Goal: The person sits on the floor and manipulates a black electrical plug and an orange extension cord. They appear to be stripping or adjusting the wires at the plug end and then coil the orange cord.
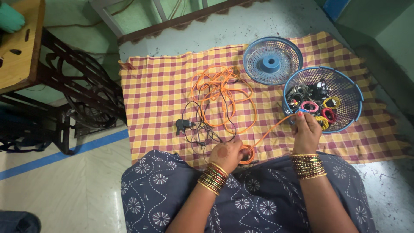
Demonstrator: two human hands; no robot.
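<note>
Head view shows one orange cable tangled on a checked cloth, one black adapter with a thin lead, and two blue baskets: one lid-like far, one at right holding many small coiled cords. Left hand, near centre, is closed around a small orange coil; right hand, raised beside the basket, pinches the cable's taut stretch.

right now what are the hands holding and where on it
Both hold the orange cable: left hand grips a small wound coil of it, right hand pinches the stretch leading away.
</note>
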